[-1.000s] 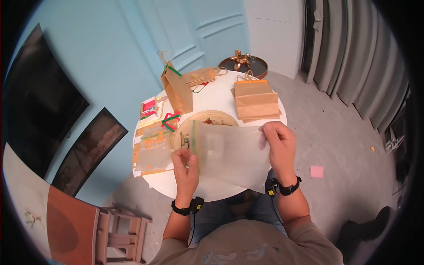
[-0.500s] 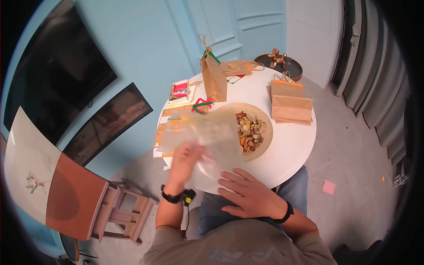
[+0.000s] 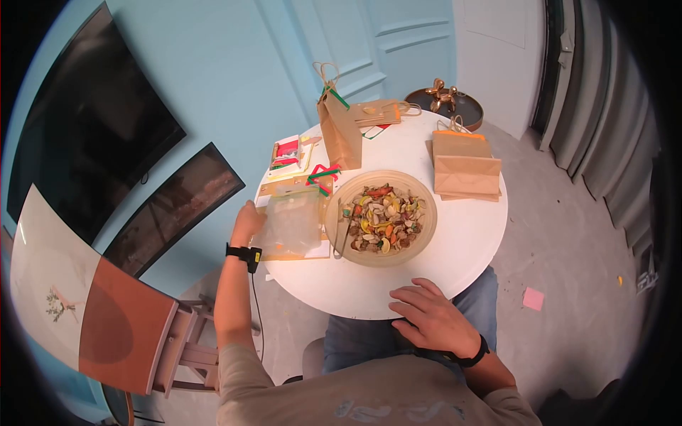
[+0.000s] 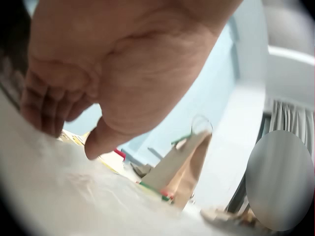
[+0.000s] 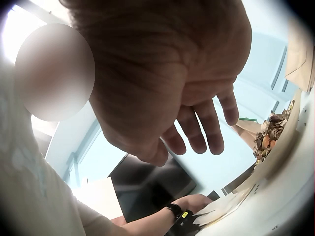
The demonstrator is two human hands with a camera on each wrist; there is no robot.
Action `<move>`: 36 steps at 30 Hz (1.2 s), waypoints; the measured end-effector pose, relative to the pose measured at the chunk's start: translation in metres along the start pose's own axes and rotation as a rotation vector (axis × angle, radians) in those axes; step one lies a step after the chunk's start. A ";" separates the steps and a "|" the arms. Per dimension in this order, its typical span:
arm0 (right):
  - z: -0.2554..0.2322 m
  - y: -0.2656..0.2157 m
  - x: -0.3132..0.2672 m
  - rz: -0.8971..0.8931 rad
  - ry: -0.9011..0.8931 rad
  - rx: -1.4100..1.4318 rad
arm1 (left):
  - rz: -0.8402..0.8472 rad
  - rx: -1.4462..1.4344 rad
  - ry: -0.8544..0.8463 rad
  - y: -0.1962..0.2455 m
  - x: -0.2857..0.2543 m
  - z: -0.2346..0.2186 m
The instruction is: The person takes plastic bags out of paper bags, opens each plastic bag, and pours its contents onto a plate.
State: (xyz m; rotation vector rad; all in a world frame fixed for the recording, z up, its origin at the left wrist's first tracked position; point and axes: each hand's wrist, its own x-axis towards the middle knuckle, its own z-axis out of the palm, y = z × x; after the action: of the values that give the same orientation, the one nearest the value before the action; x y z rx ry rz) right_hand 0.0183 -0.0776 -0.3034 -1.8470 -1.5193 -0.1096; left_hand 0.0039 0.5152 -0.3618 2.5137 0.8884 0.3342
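Observation:
My left hand (image 3: 248,221) is at the left edge of a stack of translucent zip bags (image 3: 293,226) on the table. In the left wrist view its fingers bend down beside the cloudy plastic (image 4: 74,182), and the thumb stands apart from them. My right hand (image 3: 435,319) hovers at the table's front edge with spread, relaxed fingers and nothing in them. Between the hands and farther back lies a round tan tray (image 3: 376,260) heaped with dried botanical pieces (image 3: 387,221). Metal tongs (image 3: 342,240) rest on the tray's left side.
A brown paper bag (image 3: 339,131) stands upright behind the zip bags, with flat paper bags (image 3: 376,113) at the back. More paper bags (image 3: 467,172) are stacked at the right. Red and green ribbon pieces (image 3: 325,176) and a box of red items (image 3: 286,151) lie at the left.
A zip bag held up by both hands has gone down to the left onto the stack. My left hand has moved left to the stack's edge; my right hand has let go and drawn back.

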 end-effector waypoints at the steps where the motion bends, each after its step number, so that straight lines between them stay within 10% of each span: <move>1: -0.001 0.000 -0.001 0.008 0.001 0.008 | 0.138 0.332 0.221 0.001 -0.003 0.010; 6: -0.010 0.007 -0.004 0.036 0.036 -0.029 | 0.287 0.290 0.082 0.058 -0.048 0.024; 11: -0.016 0.019 -0.013 0.073 0.091 -0.061 | 0.090 0.519 -0.411 0.053 -0.068 0.056; 21: -0.036 0.033 -0.033 0.126 0.227 -0.070 | 0.043 0.609 -0.471 0.105 -0.054 0.023; 25: -0.044 0.044 -0.046 0.178 0.261 -0.088 | 0.542 0.517 0.165 0.152 0.003 -0.003; 36: -0.052 0.074 -0.083 0.384 0.291 -0.087 | 0.579 0.035 0.374 0.252 0.243 -0.039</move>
State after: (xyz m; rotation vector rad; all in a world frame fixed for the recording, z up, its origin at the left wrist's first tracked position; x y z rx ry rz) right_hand 0.0777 -0.1776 -0.3411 -2.0553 -0.9595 -0.2536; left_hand 0.3096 0.5102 -0.1863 2.7471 0.2598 1.0021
